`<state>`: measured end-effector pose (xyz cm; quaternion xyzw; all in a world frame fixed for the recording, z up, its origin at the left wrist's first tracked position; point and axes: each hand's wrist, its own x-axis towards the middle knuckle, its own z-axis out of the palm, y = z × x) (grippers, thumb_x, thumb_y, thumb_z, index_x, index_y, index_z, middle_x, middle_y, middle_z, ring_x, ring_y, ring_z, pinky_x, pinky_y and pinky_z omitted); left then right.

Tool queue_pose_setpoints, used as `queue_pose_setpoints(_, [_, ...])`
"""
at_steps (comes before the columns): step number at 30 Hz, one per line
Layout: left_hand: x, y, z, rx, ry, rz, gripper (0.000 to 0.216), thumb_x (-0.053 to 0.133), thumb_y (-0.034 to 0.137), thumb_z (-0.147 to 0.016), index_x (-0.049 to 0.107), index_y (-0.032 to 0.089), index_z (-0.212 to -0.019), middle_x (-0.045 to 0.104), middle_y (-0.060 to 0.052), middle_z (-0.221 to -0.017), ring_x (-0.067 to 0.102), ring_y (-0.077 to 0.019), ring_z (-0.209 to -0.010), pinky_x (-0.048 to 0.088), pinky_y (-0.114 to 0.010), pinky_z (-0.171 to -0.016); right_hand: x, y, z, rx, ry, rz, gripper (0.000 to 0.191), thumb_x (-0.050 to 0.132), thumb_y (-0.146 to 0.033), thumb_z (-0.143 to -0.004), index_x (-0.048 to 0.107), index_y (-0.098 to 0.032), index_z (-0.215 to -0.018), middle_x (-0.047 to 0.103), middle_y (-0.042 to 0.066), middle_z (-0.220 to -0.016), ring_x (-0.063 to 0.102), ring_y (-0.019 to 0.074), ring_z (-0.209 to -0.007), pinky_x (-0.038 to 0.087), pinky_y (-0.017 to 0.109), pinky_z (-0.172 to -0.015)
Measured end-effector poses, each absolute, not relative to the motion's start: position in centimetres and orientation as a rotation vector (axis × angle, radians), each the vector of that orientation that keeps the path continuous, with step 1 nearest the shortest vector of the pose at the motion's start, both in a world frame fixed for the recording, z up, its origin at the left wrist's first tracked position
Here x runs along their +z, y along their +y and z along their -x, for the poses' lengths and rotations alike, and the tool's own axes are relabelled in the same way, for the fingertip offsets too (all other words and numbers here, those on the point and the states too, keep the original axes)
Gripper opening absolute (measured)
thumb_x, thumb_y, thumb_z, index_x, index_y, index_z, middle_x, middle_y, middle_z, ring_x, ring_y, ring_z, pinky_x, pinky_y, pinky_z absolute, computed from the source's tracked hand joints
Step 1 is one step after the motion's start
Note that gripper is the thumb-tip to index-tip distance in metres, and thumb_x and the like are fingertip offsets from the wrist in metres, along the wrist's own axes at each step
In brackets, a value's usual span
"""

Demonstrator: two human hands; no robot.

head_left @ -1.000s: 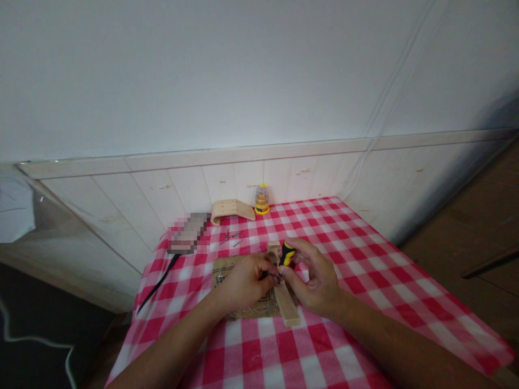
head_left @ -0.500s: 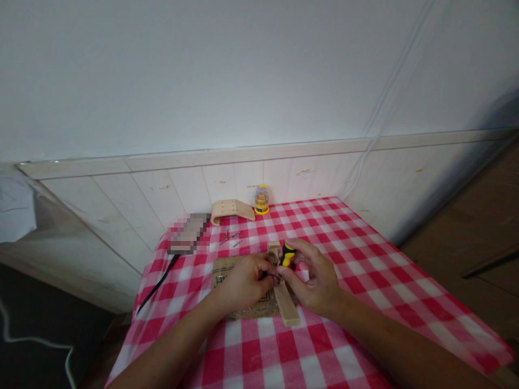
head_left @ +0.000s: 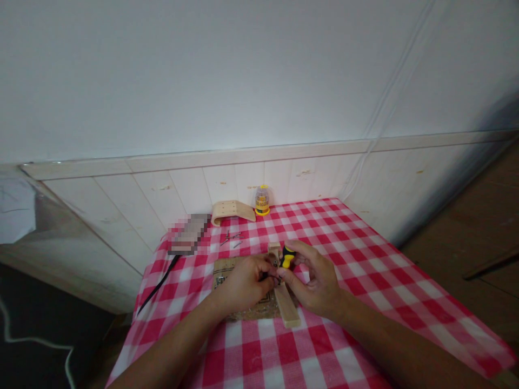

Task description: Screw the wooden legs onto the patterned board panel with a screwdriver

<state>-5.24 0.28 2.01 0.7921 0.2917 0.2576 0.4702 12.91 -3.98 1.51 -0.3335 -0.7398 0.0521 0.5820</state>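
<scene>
My right hand (head_left: pixel 316 278) is closed around a short yellow-and-black screwdriver (head_left: pixel 287 257), its tip pointing down toward a wooden strip (head_left: pixel 287 308). Thumb and finger of my left hand (head_left: pixel 247 281) pinch together right by the screwdriver's tip; whatever small part they hold is hidden. The strip lies lengthwise across the right edge of a flat brown cardboard piece (head_left: pixel 225 265) with printing on it. A small dark round fitting (head_left: pixel 275 263) shows at the strip beside my left fingers.
A bent wooden piece with holes (head_left: pixel 233 209) stands at the back near a yellow-based clear bit case (head_left: pixel 262 201). Several loose screws (head_left: pixel 232 236) lie before it. A pixelated flat object (head_left: pixel 190 233) with a black strap rests at left on the checkered cloth (head_left: pixel 251 351).
Both hands stay in place over the strip. The screwdriver's handle has turned slightly in my right hand's fingers, and the view has shifted a little.
</scene>
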Motion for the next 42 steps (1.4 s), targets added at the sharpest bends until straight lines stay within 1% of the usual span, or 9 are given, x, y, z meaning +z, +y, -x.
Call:
queue_pose_setpoints(3, [2.0,0.3,5.3,0.643,0.673,-1.936,0.022,0.055,0.004,-0.078,0.069,0.016,-0.067,0.071,-0.003,-0.083,0.065,-0.0163,-0.08,0.048,-0.025,-0.072,1.5,-4.1,-13.2,0.164,-1.791,0.759,0.058,0.062,-0.01,-0.088,0.049,-0.027,-0.142,0.073,0.012,-0.115,0.076,0.0246,-0.098,0.065,0.038,-0.081])
queue_pose_setpoints(5, [2.0,0.3,5.3,0.643,0.667,-1.946,0.022,0.055,0.003,-0.078,0.069,0.016,-0.067,0.072,-0.003,-0.085,0.065,-0.0165,-0.081,0.048,-0.025,-0.073,1.4,-4.2,-13.2,0.169,-1.8,0.75,0.058,0.059,-0.009,-0.089,0.048,-0.027,-0.143,0.073,0.012,-0.117,0.076,0.025,-0.099,0.065,0.037,-0.082])
queue_pose_setpoints(9, [2.0,0.3,5.4,0.626,0.709,-1.964,0.021,0.056,0.004,-0.078,0.07,0.016,-0.068,0.072,-0.003,-0.083,0.065,-0.0166,-0.079,0.048,-0.025,-0.071,1.3,-4.3,-13.1,0.119,-1.776,0.765,0.057,0.062,-0.01,-0.089,0.051,-0.028,-0.142,0.075,0.011,-0.115,0.076,0.0231,-0.093,0.065,0.034,-0.078])
queue_pose_setpoints(14, [1.9,0.3,5.4,0.636,0.716,-1.966,0.021,0.056,0.003,-0.077,0.069,0.015,-0.068,0.07,-0.003,-0.08,0.062,-0.015,-0.075,0.045,-0.024,-0.067,1.4,-4.2,-12.9,0.133,-1.766,0.803,0.055,0.062,-0.011,-0.089,0.052,-0.027,-0.14,0.075,0.011,-0.112,0.076,0.0234,-0.093,0.065,0.035,-0.079])
queue_pose_setpoints(22, [1.9,0.3,5.3,0.634,0.725,-1.94,0.019,0.057,0.004,-0.079,0.069,0.015,-0.068,0.07,-0.003,-0.081,0.063,-0.0143,-0.074,0.045,-0.024,-0.066,2.1,-4.2,-12.8,0.048,-1.749,0.795,0.047,0.066,-0.016,-0.09,0.056,-0.027,-0.135,0.077,0.007,-0.102,0.074,0.0181,-0.077,0.063,0.028,-0.068])
queue_pose_setpoints(28, [2.0,0.3,5.3,0.633,0.746,-1.97,0.019,0.057,0.005,-0.08,0.067,0.015,-0.067,0.068,-0.002,-0.078,0.061,-0.0132,-0.07,0.043,-0.023,-0.063,2.3,-4.3,-12.7,0.067,-1.745,0.79,0.046,0.067,-0.015,-0.09,0.057,-0.027,-0.133,0.076,0.006,-0.1,0.073,0.0175,-0.077,0.062,0.027,-0.068])
queue_pose_setpoints(33, [2.0,0.2,5.3,0.619,0.74,-1.965,0.019,0.057,0.007,-0.081,0.069,0.015,-0.068,0.068,-0.003,-0.079,0.062,-0.0143,-0.072,0.044,-0.024,-0.065,2.0,-4.1,-12.7,0.101,-1.736,0.781,0.048,0.067,-0.014,-0.089,0.056,-0.028,-0.134,0.076,0.006,-0.102,0.074,0.0185,-0.081,0.062,0.028,-0.07])
queue_pose_setpoints(36, [1.9,0.3,5.3,0.626,0.748,-1.962,0.02,0.057,0.005,-0.08,0.067,0.015,-0.066,0.067,-0.002,-0.077,0.061,-0.0137,-0.071,0.043,-0.023,-0.063,2.0,-4.0,-12.7,0.095,-1.731,0.771,0.05,0.069,-0.013,-0.088,0.057,-0.028,-0.134,0.076,0.007,-0.104,0.074,0.0186,-0.082,0.063,0.028,-0.071])
queue_pose_setpoints(42, [1.8,0.3,5.3,0.614,0.747,-1.971,0.02,0.058,0.008,-0.082,0.069,0.015,-0.067,0.069,-0.003,-0.079,0.062,-0.0144,-0.072,0.044,-0.024,-0.064,2.3,-4.0,-12.8,0.083,-1.75,0.763,0.051,0.069,-0.013,-0.087,0.057,-0.027,-0.135,0.076,0.006,-0.102,0.075,0.0176,-0.081,0.063,0.027,-0.072])
